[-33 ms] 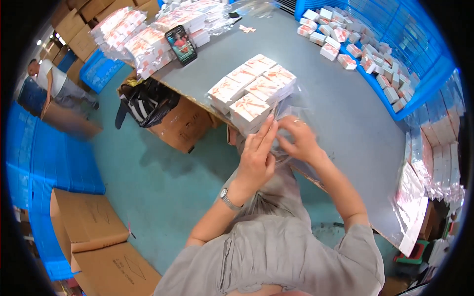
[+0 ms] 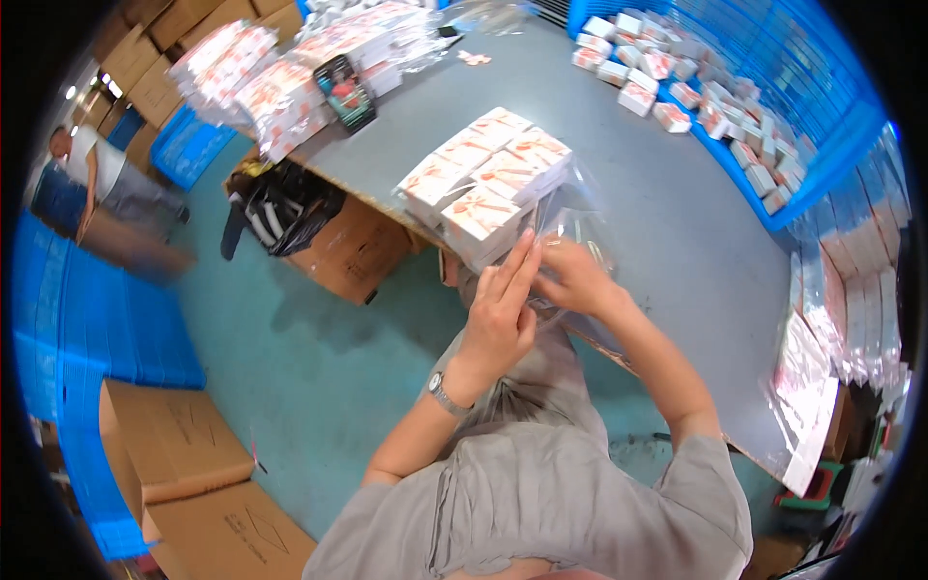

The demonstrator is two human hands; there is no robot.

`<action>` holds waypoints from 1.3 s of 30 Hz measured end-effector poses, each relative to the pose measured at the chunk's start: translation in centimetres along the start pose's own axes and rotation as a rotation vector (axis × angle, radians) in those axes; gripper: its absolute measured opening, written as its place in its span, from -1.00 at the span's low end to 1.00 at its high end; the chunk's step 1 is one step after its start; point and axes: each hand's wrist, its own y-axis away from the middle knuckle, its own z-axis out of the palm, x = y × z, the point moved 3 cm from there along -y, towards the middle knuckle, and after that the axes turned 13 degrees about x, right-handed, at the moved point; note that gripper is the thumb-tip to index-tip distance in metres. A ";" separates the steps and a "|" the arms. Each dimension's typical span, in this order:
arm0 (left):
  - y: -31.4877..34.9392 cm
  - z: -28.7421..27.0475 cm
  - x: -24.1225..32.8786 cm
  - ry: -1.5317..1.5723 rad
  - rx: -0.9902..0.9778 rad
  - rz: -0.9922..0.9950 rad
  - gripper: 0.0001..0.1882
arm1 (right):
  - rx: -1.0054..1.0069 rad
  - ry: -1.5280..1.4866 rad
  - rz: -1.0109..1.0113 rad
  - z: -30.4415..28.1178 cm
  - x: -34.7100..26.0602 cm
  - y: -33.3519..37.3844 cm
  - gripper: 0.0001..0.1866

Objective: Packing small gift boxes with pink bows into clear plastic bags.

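Note:
A block of several small white boxes with orange-pink bow prints [image 2: 480,211] stands at the table's near-left edge, with a clear plastic bag [image 2: 585,230] around its near and right sides. At the block's near end, my left hand [image 2: 503,304] has its fingers stretched out together, the tips against the film. My right hand [image 2: 580,280] is right beside it, fingers bent and closed on the loose plastic. Its fingertips are partly hidden.
A phone [image 2: 344,95] leans on wrapped box stacks [image 2: 280,101] at the far left. A blue crate [image 2: 822,184] on the right spills loose small boxes. Cartons [image 2: 184,435] and blue crates [image 2: 126,324] stand on the floor at left, where a person [image 2: 111,169] bends over a carton.
My right hand's fingers have curled down and closed in on the film near my left fingertips. My left hand has barely moved, and the box block sits slightly further left in view.

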 end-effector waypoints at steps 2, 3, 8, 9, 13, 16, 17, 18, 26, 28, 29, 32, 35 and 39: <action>0.5 0.8 0.2 0.001 -0.002 0.069 -0.21 | -0.056 0.053 0.025 1.9 -2.6 -3.1 -0.40; 0.7 1.2 -0.1 -0.042 -0.010 0.075 -0.21 | 0.004 0.003 0.005 3.4 -1.4 -3.5 -0.42; -0.1 1.3 -3.5 -0.058 0.041 0.045 -0.26 | -0.003 -0.070 0.059 -1.1 -1.2 -3.7 -0.50; -0.3 1.9 -3.8 -0.057 0.055 0.083 -0.29 | -0.264 -0.274 0.058 -3.8 -1.3 -3.7 -0.60; -0.2 4.9 -6.4 -0.121 0.107 0.070 -0.38 | -0.202 -0.586 0.309 -13.1 4.9 -5.1 -0.75; -0.7 6.7 -7.2 -0.141 0.126 0.114 -0.43 | 0.442 0.096 0.568 -18.7 18.8 -7.8 -0.62; -0.7 6.8 -7.1 -0.147 0.092 0.082 -0.43 | 0.557 0.404 0.608 -19.5 23.5 -8.7 -0.56; -0.6 6.6 -7.0 -0.159 0.063 0.050 -0.44 | 0.663 0.712 0.630 -19.9 27.0 -9.7 -0.50; -0.2 6.6 -7.7 -0.236 0.051 -0.048 -0.50 | 0.332 1.087 0.555 -16.5 32.3 -15.4 -0.47; -0.4 6.6 -7.5 -0.244 0.054 -0.032 -0.50 | 0.244 0.993 0.397 -15.5 29.1 -14.4 -0.52; -0.4 6.6 -7.5 -0.244 0.051 -0.038 -0.50 | 0.237 0.990 0.399 -15.6 26.9 -13.6 -0.52; -0.3 6.5 -7.4 -0.244 0.039 -0.045 -0.49 | 0.285 0.512 0.549 -15.4 23.5 -9.8 -0.52; -0.5 6.3 -7.6 -0.255 0.030 -0.059 -0.49 | 0.400 0.172 0.743 -17.2 24.0 -6.3 -0.48; -0.6 6.3 -7.4 -0.257 0.033 -0.057 -0.50 | 0.284 0.557 0.949 -22.3 27.1 -5.9 -0.37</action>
